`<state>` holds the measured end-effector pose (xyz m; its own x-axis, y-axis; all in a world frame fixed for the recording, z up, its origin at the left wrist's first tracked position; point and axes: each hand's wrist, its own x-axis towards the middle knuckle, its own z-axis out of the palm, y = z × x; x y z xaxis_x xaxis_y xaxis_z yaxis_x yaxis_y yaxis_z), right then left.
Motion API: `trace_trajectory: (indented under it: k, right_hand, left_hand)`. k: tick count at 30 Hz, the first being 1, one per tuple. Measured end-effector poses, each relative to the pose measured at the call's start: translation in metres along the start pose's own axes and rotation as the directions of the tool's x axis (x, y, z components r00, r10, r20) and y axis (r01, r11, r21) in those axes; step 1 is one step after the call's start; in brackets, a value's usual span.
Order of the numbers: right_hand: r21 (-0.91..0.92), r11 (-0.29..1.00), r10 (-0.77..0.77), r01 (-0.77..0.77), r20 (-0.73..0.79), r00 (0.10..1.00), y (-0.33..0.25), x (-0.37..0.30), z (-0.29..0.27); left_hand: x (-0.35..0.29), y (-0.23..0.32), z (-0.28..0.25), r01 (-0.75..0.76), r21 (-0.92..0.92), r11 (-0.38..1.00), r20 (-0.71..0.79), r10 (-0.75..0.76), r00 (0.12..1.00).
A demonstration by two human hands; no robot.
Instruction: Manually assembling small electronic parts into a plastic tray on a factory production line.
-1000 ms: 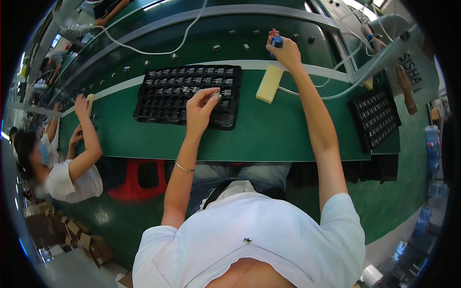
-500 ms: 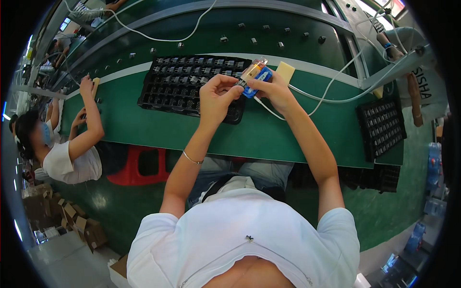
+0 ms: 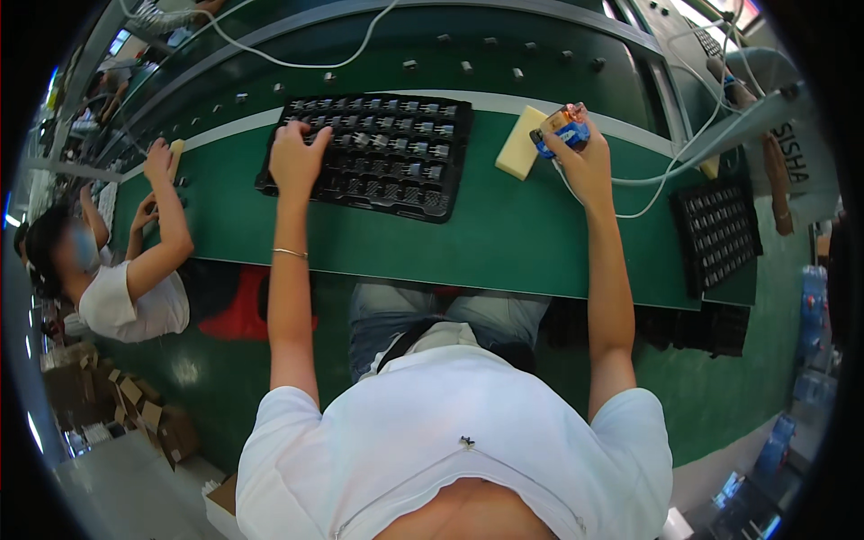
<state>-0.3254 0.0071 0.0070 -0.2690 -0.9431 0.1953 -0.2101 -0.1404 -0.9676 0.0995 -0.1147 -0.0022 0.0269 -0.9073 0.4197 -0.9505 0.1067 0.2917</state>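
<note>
My left hand [image 3: 299, 166] is over the left part of a black compartment tray [image 3: 382, 209]. Its thumb stands apart from the curled fingers, and I see nothing between them; the fingertips are partly hidden among the pockets. Small dark parts with metal pins [image 3: 419, 148] sit in many of the tray's pockets, while several near-side pockets hold none. To the tray's right, my right hand [image 3: 587, 166] is closed round a blue-and-orange handheld tool [image 3: 567, 131] with a thin white cable. The tool is raised beside a pale yellow block [image 3: 517, 153], close to its right end.
Small parts [image 3: 466, 67] lie spaced along the green strip beyond the metal rail. Another black tray [image 3: 716, 236] stands at the table's right end. A white cable [image 3: 650, 205] loops near my right arm. A masked co-worker [image 3: 135, 292] works at the left, near a red stool [image 3: 236, 310].
My hands have come apart. The left has moved from the tool to the tray's left side, its fingers now spread. The right has carried the tool rightward, past the yellow block.
</note>
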Motion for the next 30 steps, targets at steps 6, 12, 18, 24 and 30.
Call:
trace_trajectory:
  k: [6, 12, 18, 24, 30]
  right_hand:
    - [-0.485, 0.867, -0.188, 0.112, -0.111, 0.976, 0.006, -0.006, 0.007]
    - [-0.579, 0.801, -0.256, 0.153, -0.099, 0.962, 0.007, -0.01, 0.013]
    - [-0.588, 0.795, -0.252, 0.147, -0.1, 0.963, 0.008, -0.011, 0.014]
    - [-0.592, 0.793, -0.254, 0.146, -0.103, 0.962, 0.012, -0.012, 0.013]
    - [-0.594, 0.788, -0.273, 0.162, -0.102, 0.956, 0.014, -0.01, 0.014]
  left_hand:
    - [0.021, -0.008, 0.012, 0.023, 0.227, 0.974, 0.194, -0.068, 0.979]
    - [0.028, -0.016, 0.008, 0.023, 0.184, 0.983, 0.248, -0.07, 0.966]
    - [0.028, -0.012, 0.003, 0.031, 0.173, 0.984, 0.262, -0.077, 0.962]
    - [0.0, 0.021, 0.001, 0.181, -0.689, 0.701, 0.184, -0.073, 0.98]
    - [-0.059, 0.076, 0.0, 0.329, -0.892, 0.309, 0.36, 0.047, 0.932]
